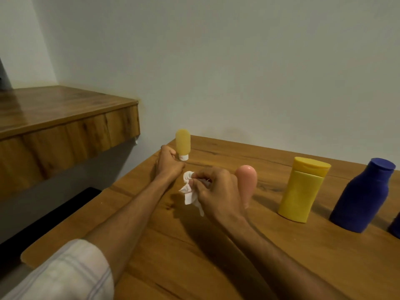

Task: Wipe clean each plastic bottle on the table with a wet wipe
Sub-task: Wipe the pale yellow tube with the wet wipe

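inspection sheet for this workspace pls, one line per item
surface: wooden table, grain and knots visible
job's things: tube upright on its white cap, far left; pink bottle partly hidden by the right hand; yellow bottle and blue bottle upright to the right; crumpled white wipe
clutter: dark blue thing cut off by the right edge, cannot tell what it is
hands: left hand beside the tube's cap, contact unclear; right hand pinches the wipe
cables: nothing seen
surroundings: wooden shelf to the left, higher than the table; plain wall behind
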Demonstrator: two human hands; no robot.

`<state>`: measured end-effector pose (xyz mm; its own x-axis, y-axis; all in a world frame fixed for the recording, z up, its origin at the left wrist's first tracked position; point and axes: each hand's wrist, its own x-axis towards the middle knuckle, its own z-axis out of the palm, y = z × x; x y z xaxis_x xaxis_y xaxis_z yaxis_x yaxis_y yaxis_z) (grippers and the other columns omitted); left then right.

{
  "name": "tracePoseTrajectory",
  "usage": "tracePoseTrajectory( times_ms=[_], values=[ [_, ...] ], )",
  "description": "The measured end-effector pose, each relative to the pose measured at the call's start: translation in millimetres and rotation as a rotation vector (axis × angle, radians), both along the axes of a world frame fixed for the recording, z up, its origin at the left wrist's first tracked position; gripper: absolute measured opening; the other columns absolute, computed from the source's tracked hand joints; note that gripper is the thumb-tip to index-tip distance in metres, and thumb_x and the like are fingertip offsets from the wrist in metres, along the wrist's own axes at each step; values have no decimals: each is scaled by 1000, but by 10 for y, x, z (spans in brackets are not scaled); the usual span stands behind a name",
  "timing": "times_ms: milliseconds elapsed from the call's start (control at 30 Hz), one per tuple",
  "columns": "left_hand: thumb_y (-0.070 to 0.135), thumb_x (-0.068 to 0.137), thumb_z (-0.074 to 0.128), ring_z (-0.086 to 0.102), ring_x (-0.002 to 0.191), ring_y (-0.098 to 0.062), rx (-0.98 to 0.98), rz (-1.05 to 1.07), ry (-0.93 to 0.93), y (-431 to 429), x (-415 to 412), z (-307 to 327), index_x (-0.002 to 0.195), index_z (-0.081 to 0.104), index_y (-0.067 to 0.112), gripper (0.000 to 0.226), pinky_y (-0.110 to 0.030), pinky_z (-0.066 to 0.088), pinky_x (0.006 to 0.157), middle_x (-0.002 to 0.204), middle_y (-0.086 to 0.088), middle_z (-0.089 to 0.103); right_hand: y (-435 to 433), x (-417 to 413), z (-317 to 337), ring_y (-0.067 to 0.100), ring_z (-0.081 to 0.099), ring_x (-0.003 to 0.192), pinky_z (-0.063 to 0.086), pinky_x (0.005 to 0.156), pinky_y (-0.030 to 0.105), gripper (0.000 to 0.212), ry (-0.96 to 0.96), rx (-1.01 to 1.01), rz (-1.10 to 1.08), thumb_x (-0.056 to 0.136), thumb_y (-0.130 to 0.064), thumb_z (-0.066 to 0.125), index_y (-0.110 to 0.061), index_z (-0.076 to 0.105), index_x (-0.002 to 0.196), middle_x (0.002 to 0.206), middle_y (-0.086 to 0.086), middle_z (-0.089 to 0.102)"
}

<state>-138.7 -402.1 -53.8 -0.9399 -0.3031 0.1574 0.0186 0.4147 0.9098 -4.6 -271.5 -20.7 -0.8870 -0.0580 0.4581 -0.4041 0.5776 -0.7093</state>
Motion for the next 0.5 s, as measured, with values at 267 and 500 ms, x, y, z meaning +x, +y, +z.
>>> tracePoseTrajectory(
  times_ms=[267,500],
  values=[
    [15,77,81,57,106,-27,29,-136,-71,-101,-457,-78,143,30,17,84,-39,48,90,119,-6,55,-371,-363,-165,-8,52,74,40,58,1,17,-74,-127,-50,89,-20,61,-19,67,104,104,-8,65],
    [12,77,81,54,108,-25,19,-144,-35,-59,-658,-61,141,37,14,78,-33,42,83,125,-7,54,-465,-402,-169,-9,52,77,43,65,3,19,-72,-169,-41,89,-23,60,-22,66,108,107,-11,63]
  ],
)
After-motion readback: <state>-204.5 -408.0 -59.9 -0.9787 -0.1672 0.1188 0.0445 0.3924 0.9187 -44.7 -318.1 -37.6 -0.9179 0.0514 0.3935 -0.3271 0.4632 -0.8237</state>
